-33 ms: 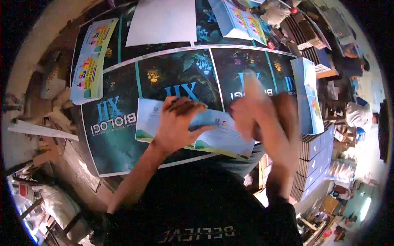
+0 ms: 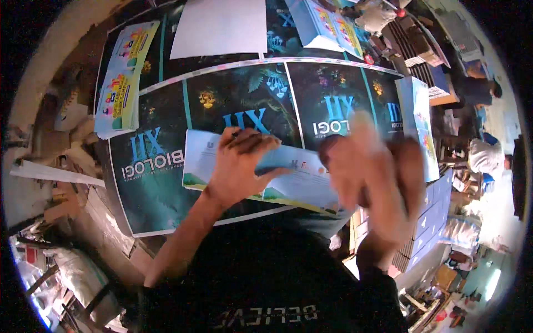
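Observation:
A long light-blue printed paper piece (image 2: 201, 159) with a green landscape along its lower edge lies in front of me on the table. My left hand (image 2: 236, 172) rests on its middle, fingers bent near the far edge and the thumb stretched apart to the right. Over the right end of the paper is my right hand (image 2: 375, 175), smeared by motion. Whether its fingers hold anything does not show. Beneath the paper are large dark-green printed cover sheets (image 2: 161, 205) with blue lettering.
Stacks of blue and yellow printed papers lie at the left (image 2: 117, 105), at the far right (image 2: 327, 28) and by the right edge (image 2: 416, 111). A blank white sheet (image 2: 219, 28) lies at the back. Bound book stacks (image 2: 430, 216) stand right. Another person (image 2: 474, 89) is far right.
My right hand has moved to the right and slightly toward me, uncovering more of the cover sheet's lettering. My left hand and the paper under it stay nearly in place.

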Available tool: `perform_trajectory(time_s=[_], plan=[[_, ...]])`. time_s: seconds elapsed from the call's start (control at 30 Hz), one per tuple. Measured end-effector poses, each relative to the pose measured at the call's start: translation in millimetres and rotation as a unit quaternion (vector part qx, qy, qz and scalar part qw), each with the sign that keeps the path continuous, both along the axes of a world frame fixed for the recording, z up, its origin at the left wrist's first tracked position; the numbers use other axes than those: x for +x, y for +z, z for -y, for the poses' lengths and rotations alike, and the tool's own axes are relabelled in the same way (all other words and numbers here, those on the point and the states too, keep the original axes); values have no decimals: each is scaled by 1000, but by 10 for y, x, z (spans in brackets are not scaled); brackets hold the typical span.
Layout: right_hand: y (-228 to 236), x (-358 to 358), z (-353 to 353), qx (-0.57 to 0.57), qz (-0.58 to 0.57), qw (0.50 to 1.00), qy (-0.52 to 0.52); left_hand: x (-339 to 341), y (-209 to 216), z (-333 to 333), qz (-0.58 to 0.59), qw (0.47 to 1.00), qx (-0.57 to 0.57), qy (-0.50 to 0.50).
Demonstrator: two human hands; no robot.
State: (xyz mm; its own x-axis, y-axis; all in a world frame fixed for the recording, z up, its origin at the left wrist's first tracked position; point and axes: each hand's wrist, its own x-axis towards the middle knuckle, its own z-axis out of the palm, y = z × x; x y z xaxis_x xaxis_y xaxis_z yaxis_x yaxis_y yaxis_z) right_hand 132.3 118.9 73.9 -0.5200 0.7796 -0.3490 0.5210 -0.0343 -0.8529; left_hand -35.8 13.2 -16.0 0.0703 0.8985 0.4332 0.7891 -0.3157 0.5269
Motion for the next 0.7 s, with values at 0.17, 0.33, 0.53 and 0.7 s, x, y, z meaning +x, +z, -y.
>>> perform_trajectory(time_s=[0.17, 0.33, 0.53, 0.7], plan=[[-104, 113, 186, 170, 20, 985, -17, 17, 55, -49, -14, 999, -28, -10], [-162, 121, 31, 232, -31, 972, -2, 188, 77, -32, -107, 993, -27, -35], [-111, 245, 23, 36, -146, 988, -27, 728, 16, 4, -175, 979, -108, -11], [641, 393, 340, 91, -143, 978, -123, 697, -24, -76, -150, 986, -77, -3]])
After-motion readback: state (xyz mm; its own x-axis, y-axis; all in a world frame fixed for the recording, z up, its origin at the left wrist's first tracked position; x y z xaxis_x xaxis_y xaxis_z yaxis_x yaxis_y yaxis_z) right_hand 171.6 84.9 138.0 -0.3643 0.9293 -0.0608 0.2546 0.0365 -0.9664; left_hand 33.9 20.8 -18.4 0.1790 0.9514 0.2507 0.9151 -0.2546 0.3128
